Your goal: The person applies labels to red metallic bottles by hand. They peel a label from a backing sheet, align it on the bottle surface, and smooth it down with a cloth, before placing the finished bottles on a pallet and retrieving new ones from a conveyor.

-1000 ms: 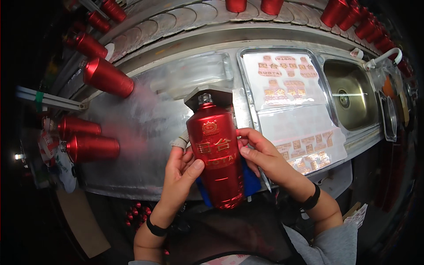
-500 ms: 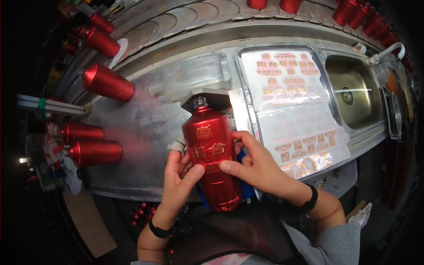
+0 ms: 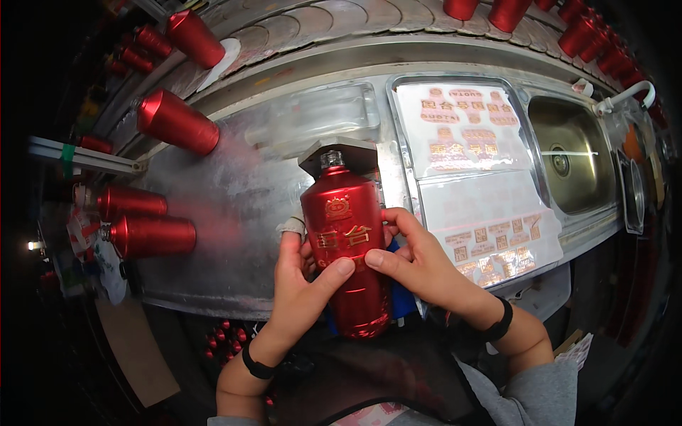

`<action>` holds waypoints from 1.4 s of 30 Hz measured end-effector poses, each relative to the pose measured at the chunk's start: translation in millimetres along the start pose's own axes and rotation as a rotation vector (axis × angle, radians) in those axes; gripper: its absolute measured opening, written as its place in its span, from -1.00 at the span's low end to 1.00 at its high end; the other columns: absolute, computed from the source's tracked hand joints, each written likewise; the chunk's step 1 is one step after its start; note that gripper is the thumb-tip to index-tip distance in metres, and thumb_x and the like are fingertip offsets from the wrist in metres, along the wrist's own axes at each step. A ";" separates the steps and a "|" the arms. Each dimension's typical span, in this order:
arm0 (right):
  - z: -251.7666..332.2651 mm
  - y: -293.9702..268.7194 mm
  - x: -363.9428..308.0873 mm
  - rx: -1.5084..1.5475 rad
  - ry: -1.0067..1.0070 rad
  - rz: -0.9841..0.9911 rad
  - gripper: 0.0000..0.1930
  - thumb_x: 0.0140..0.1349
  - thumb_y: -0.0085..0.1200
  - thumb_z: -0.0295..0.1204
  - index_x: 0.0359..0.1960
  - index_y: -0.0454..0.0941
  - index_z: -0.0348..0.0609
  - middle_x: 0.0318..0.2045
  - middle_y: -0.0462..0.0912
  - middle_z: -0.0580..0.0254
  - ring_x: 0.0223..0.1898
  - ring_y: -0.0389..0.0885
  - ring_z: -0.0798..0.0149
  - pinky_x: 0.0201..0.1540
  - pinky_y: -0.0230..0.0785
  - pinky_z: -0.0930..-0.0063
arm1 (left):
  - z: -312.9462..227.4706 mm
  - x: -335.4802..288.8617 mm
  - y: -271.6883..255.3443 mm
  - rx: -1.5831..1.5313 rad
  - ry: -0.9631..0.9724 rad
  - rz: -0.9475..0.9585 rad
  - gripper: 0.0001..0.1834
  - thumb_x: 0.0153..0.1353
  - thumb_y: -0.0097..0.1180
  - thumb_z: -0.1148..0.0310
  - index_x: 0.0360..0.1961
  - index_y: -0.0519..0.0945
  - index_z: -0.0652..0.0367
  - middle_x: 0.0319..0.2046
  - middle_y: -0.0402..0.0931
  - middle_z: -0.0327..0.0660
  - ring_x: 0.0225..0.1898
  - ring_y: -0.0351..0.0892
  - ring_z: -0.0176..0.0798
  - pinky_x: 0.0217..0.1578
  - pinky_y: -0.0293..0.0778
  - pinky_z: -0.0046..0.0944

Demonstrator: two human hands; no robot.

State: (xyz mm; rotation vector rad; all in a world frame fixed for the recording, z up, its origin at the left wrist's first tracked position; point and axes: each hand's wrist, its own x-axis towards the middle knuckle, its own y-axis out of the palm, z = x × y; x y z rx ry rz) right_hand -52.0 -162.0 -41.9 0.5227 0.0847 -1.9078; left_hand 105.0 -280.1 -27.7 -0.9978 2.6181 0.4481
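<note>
A glossy red bottle (image 3: 345,248) lies with its clear threaded neck pointing away from me and its base toward my body. Gold raised lettering and a small gold emblem face up on its front. My left hand (image 3: 307,280) grips its left side, thumb pressed on the lower lettering. On that hand a fingertip wears a pale wrap (image 3: 290,226). My right hand (image 3: 408,259) holds the right side, its thumb close to the left one on the front. Behind the neck is a grey angled block (image 3: 361,153); a blue piece (image 3: 403,302) shows partly under the bottle.
Right of the bottle, a metal tray (image 3: 410,174) carries sheets of gold and red decals (image 3: 469,128). Farther right is a steel sink (image 3: 568,153) with a white faucet (image 3: 629,96). Several red bottles (image 3: 177,122) stand or lie at left; more ride the slatted conveyor (image 3: 334,21).
The red bottle and both hands have shifted slightly right. My left thumb has moved inward, nearer the right one. Bottles on the conveyor have moved to the right.
</note>
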 end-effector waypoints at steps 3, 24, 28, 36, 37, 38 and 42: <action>-2.6 -2.2 0.5 -0.072 0.016 0.006 -0.35 0.20 0.28 -0.16 0.19 0.29 -0.26 -0.28 0.38 0.33 -0.46 0.31 0.60 -0.46 0.21 0.69 | 0.2 0.4 -1.7 -0.005 0.015 0.007 -0.23 0.18 0.29 0.34 0.29 0.12 0.28 0.08 0.46 0.00 0.10 0.50 -0.23 0.14 0.38 -0.22; -5.2 4.1 2.1 0.029 0.012 -0.004 -0.41 0.25 0.19 -0.38 0.25 0.23 -0.30 -0.15 0.40 0.27 -0.43 0.48 0.64 -0.39 0.35 0.77 | 12.2 -3.7 -16.2 -0.235 0.049 0.068 -0.18 0.27 0.20 0.36 0.42 -0.01 0.25 0.27 0.24 0.03 0.29 0.30 -0.18 0.29 0.20 -0.19; -4.5 3.1 1.8 0.027 0.014 0.009 -0.42 0.25 0.19 -0.39 0.24 0.23 -0.30 -0.14 0.41 0.25 -0.41 0.51 0.62 -0.36 0.37 0.76 | 14.0 -3.9 -18.3 -0.232 0.030 0.078 -0.22 0.30 0.16 0.36 0.42 0.01 0.22 0.29 0.23 0.01 0.30 0.28 -0.20 0.29 0.20 -0.21; -0.1 2.7 2.5 0.009 0.005 -0.028 -0.49 0.28 0.14 -0.35 0.19 0.28 -0.28 -0.19 0.44 0.28 -0.46 0.48 0.62 -0.44 0.34 0.75 | 14.0 -4.2 -19.0 -0.248 0.034 0.092 -0.22 0.29 0.18 0.37 0.40 0.01 0.24 0.27 0.25 0.03 0.29 0.31 -0.19 0.29 0.22 -0.20; 4.5 -0.8 2.5 0.015 0.058 -0.015 -0.51 0.29 0.12 -0.32 0.18 0.29 -0.28 -0.24 0.46 0.30 -0.51 0.45 0.62 -0.50 0.29 0.74 | 13.5 -4.5 -18.1 -0.200 0.053 0.092 -0.21 0.27 0.20 0.36 0.39 0.02 0.27 0.26 0.26 0.05 0.28 0.32 -0.18 0.28 0.22 -0.18; 7.5 -4.3 2.3 0.022 0.113 -0.003 -0.52 0.30 0.10 -0.29 0.16 0.31 -0.28 -0.29 0.48 0.32 -0.56 0.42 0.61 -0.57 0.24 0.73 | 13.4 -4.5 -17.2 -0.151 0.071 0.093 -0.21 0.26 0.22 0.36 0.37 0.03 0.30 0.25 0.27 0.06 0.27 0.33 -0.17 0.28 0.23 -0.17; -10.1 -31.6 1.9 0.238 0.075 -0.202 -0.49 0.28 0.07 -0.20 0.19 0.35 -0.19 -0.34 0.51 0.31 -0.66 0.37 0.53 -0.64 0.18 0.70 | 13.2 -2.0 -11.4 -0.083 0.101 0.073 -0.21 0.23 0.26 0.34 0.34 0.07 0.34 0.23 0.29 0.09 0.26 0.35 -0.15 0.28 0.24 -0.14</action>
